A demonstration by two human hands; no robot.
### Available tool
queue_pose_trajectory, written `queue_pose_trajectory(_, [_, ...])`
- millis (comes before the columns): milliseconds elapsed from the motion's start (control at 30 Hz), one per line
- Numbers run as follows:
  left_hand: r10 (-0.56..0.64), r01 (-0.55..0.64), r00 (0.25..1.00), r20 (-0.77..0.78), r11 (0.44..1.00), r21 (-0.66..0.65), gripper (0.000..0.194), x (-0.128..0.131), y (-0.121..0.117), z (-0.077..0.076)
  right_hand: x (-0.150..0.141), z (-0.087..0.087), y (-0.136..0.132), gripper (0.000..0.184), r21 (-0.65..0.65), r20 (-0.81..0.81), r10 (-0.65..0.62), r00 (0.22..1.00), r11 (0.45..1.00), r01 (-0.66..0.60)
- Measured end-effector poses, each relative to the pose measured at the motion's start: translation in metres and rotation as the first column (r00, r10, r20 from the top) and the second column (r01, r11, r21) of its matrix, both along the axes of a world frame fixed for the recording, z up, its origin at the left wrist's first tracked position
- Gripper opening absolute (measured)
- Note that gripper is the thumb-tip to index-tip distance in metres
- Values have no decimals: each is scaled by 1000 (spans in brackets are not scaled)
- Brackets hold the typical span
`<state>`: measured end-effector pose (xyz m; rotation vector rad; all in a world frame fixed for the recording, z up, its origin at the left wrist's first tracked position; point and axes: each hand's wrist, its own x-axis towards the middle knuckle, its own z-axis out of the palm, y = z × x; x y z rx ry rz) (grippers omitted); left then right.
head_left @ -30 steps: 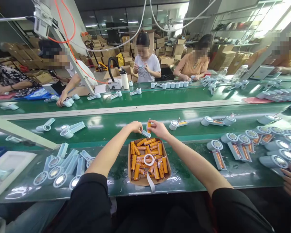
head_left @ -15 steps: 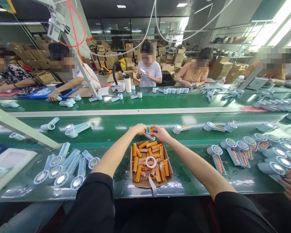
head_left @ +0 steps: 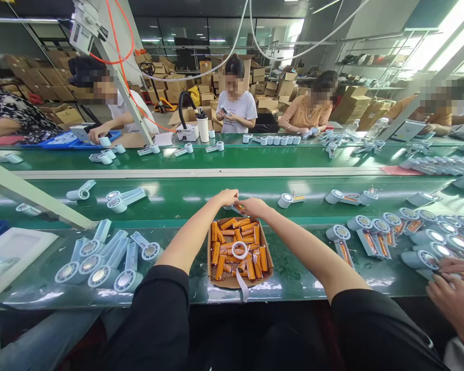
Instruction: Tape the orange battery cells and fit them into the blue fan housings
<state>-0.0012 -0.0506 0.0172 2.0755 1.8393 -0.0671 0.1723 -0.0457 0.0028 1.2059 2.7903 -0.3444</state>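
Observation:
Over the belt, just beyond the box, my left hand (head_left: 229, 197) is closed on a light blue handheld fan housing (head_left: 228, 208), mostly hidden behind the fingers. Beside it, my right hand (head_left: 254, 207) has its fingers closed on an orange battery pack (head_left: 238, 207), held low against the housing's handle. Whether the battery is fully inside the handle, I cannot tell. Below my wrists sits a cardboard box (head_left: 209, 275) with many orange battery packs (head_left: 218, 268) and wires. A white tape roll (head_left: 239, 250) rests on top of them, its loose end hanging over the front rim.
Several fan housings (head_left: 100, 275) with open handles lie to the left. On the right are more fans (head_left: 359, 222) with batteries in their handles. A co-worker's hands (head_left: 454, 293) work at the right edge. A slanted metal post (head_left: 34, 193) stands left; co-workers sit across the green belt (head_left: 185, 193).
My hands have drawn closer together, and the battery pack has gone from upright to lower against the housing. The co-worker's hands at right have come further into view.

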Motion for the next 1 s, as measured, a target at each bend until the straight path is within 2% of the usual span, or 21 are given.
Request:
queue_pose_trajectory(133, [19,-19,1000,8,1000,9,36,9,-1,5,-10,4,2,37,-32,19,12,1000,999,-12])
queue_pose_trajectory(233, [52,-52,999,-8,998,39,35,15,-4,11,-7,15,2,30,-47,-49,22,999,999,-24])
queue_pose_trajectory(333, [94,-92,995,-14,989,116,32,16,-22,18,19,24,-12,32,-17,-183,25,983,999,-29])
queue_pose_trajectory(400, [99,-97,995,2,974,204,32,15,-50,18,51,24,-34,36,-8,-303,12,953,1000,-15])
queue_pose_trajectory(433, [61,-64,998,20,968,241,31,14,-69,15,70,21,-48,36,-24,-379,-4,925,1000,-6])
queue_pose_trajectory(500, [-126,95,988,90,952,292,26,12,-112,4,109,10,-81,32,-123,-580,-81,810,992,11])
queue_pose_trajectory(567, [-380,303,909,170,884,357,21,13,-155,-12,141,-3,-113,33,-263,-683,-207,700,964,28])
queue_pose_trajectory(633, [-486,369,858,167,809,457,16,15,-189,-27,158,-13,-139,36,-377,-702,-322,636,925,51])
queue_pose_trajectory(733, [-449,304,887,111,746,592,19,21,-216,-34,152,-15,-165,42,-484,-695,-431,575,872,69])
queue_pose_trajectory(833, [-452,258,886,106,669,697,21,24,-228,-25,123,-7,-181,52,-601,-660,-475,582,799,-30])
queue_pose_trajectory(933, [-457,243,886,82,607,756,20,19,-241,-16,99,5,-194,50,-661,-641,-402,653,722,-204])
queue_pose_trajectory(1000, [-410,205,908,89,618,759,20,10,-252,-16,93,11,-200,54,-655,-666,-293,686,670,-349])
